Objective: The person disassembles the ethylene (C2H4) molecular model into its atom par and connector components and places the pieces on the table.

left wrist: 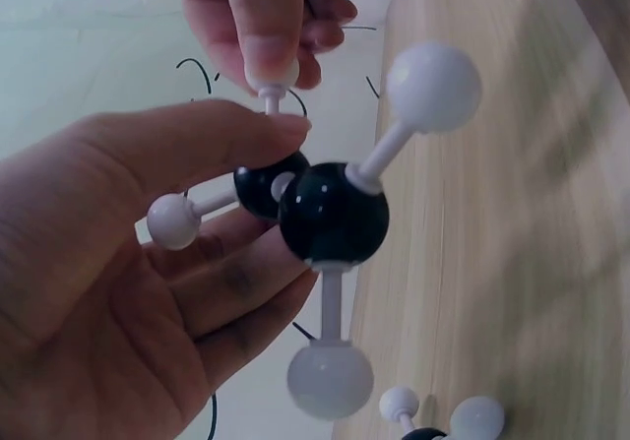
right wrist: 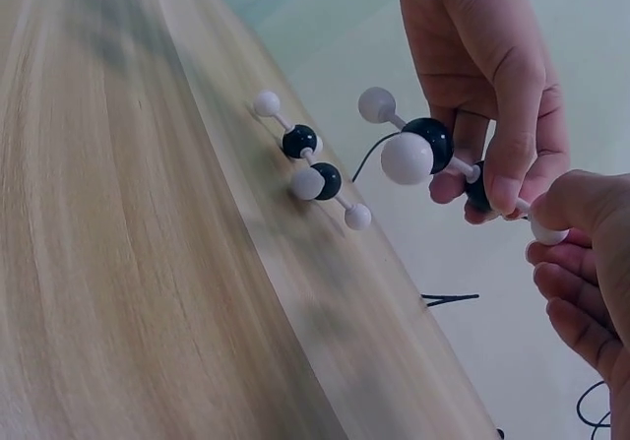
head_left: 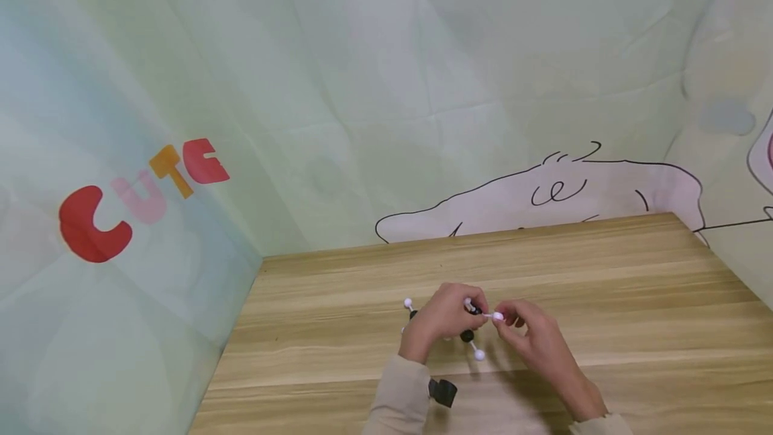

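My left hand grips a ball-and-stick molecular model above the table. Thumb and fingers pinch one of its two black balls, the one nearer my right hand. White balls stick out on short white pegs from both black balls. At the model's end, my right thumb and fingers pinch a white ball, whose peg reaches to the black ball under my left thumb. Whether that peg is fully seated is hidden by the thumb. A second black-and-white molecular model lies on the table, mostly behind my left hand in the head view.
The wooden table meets a printed cloth backdrop along its far and left edges. A black wrist-worn piece juts from beside my left sleeve, low over the table.
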Demonstrator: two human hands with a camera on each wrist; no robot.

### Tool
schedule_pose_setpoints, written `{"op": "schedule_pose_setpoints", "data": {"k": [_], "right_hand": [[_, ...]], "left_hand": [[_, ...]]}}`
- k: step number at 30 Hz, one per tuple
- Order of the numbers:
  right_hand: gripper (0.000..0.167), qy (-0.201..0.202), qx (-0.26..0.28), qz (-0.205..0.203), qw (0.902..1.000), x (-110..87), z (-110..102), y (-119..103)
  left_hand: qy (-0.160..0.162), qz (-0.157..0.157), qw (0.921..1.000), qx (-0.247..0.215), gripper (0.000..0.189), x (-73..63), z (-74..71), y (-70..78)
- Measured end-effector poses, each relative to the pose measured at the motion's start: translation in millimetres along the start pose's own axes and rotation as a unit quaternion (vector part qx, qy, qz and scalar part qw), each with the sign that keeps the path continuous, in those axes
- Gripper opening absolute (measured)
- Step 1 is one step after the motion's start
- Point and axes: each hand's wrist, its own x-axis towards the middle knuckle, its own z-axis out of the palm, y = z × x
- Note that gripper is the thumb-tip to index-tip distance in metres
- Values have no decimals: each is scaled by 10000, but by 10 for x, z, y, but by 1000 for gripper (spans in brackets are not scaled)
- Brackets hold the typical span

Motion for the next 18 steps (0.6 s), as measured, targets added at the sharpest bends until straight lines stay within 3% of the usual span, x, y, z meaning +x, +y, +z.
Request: {"op": "schedule_pose_setpoints", "data": {"k": [5, 18], "right_hand": [[21, -66, -127, -79, 9999, -17, 1, 13], [25, -21, -9, -447, 9990, 14, 2, -14]], "left_hand": [[-185, 144, 9996, -169, 4, -1, -44, -22], [-129, 359, 9992, -74, 4, -17, -63, -36]]}}
